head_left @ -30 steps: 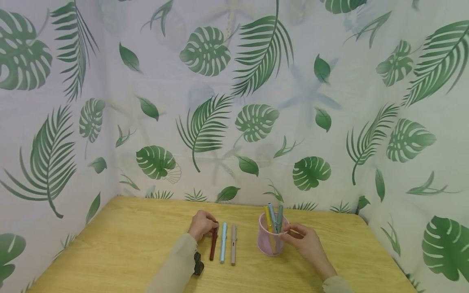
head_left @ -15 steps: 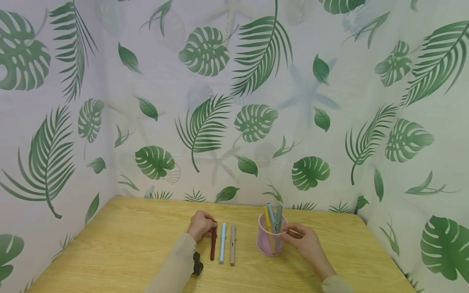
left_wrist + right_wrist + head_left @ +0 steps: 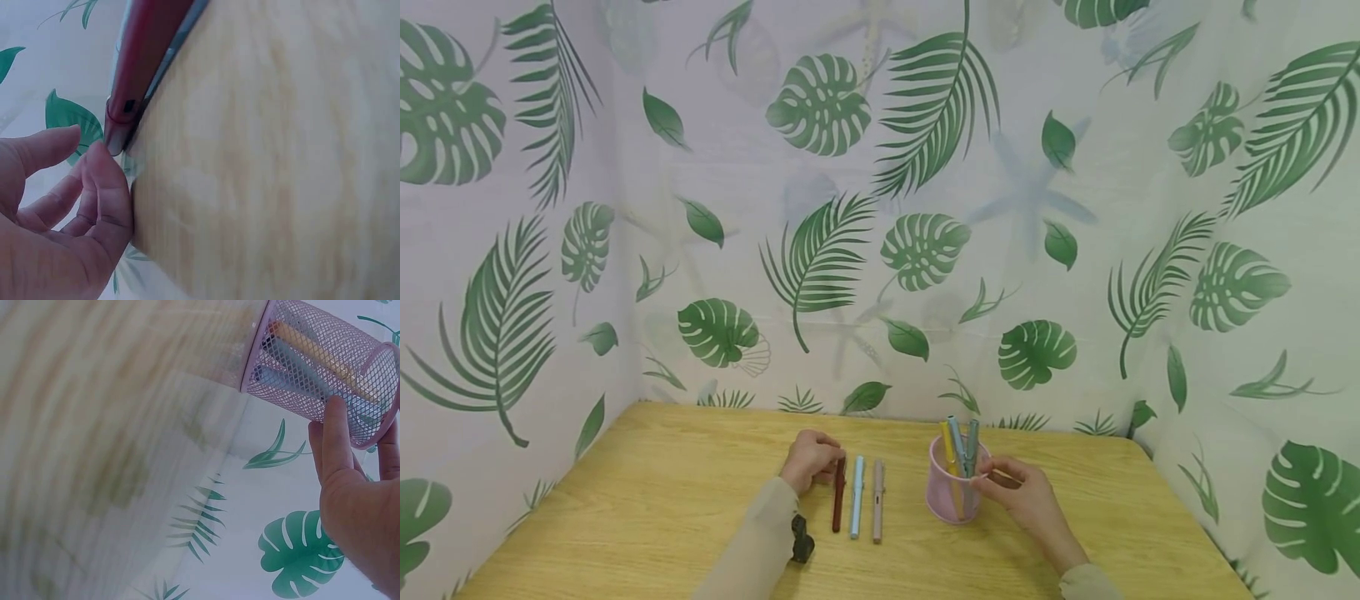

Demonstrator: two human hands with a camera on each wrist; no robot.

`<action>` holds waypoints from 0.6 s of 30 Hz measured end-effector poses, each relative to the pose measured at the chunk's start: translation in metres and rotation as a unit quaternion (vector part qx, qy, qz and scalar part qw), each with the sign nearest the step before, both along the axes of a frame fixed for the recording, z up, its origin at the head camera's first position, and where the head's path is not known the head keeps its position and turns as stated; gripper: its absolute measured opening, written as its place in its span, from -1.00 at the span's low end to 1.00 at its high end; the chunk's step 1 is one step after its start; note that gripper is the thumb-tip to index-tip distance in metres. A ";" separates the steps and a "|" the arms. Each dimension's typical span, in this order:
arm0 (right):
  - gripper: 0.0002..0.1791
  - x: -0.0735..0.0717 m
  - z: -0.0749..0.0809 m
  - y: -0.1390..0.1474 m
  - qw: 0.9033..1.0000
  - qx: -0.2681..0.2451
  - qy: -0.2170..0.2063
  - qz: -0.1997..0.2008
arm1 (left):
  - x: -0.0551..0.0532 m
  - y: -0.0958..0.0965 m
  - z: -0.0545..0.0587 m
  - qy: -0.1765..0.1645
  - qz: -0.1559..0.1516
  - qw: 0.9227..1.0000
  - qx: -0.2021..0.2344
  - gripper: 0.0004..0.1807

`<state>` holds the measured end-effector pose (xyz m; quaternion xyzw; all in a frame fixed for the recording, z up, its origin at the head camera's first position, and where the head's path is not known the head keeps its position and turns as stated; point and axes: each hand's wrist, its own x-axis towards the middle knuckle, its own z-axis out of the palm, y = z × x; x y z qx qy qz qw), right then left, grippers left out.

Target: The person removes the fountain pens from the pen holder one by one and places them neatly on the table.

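Note:
Beside the far end of a dark red pen (image 3: 838,500), my left hand (image 3: 809,460) has its thumb held apart from its loosely bent fingers. In the left wrist view, the fingertips (image 3: 100,153) are right by the end of the red pen (image 3: 140,69), with nothing between thumb and fingers. A light blue pen (image 3: 857,500) and a brownish-pink pen (image 3: 877,504) lie parallel to its right. My right hand (image 3: 1018,492) holds a pink mesh pen cup (image 3: 942,496) at its rim. Yellow, light blue and grey-green pens stand in the cup, visible through the mesh.
The pens and cup rest on a wood-grain table (image 3: 700,483). A white cloth with green leaf prints (image 3: 820,250) rises behind it and at both sides. A small black device (image 3: 802,540) is at the left wrist.
My left hand has shifted slightly left, with its fingers coming away from the red pen's end. The red pen now lies a touch further right. My right hand stays on the cup.

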<state>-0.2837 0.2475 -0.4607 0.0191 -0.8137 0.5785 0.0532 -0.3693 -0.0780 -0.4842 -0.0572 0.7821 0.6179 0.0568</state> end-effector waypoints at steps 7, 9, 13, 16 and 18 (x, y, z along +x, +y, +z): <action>-0.63 0.001 0.000 0.000 1.000 -0.008 -0.005 0.002 | -0.002 0.000 0.001 0.003 -0.004 0.999 0.040 -0.78; -0.64 0.001 0.001 0.000 1.000 -0.007 -0.005 -0.001 | -0.003 0.002 0.004 0.008 -0.006 0.999 0.049 -0.77; -0.65 0.001 0.001 0.000 1.000 -0.006 -0.004 -0.003 | -0.001 0.007 0.012 0.015 -0.011 0.998 0.062 -0.77; -0.66 0.001 0.001 0.000 1.000 -0.006 -0.003 -0.004 | 0.000 0.013 0.017 0.018 -0.017 0.997 0.074 -0.75; -0.65 0.000 0.002 -0.001 1.000 -0.004 -0.004 -0.005 | 0.000 0.016 0.020 0.021 -0.021 0.996 0.085 -0.73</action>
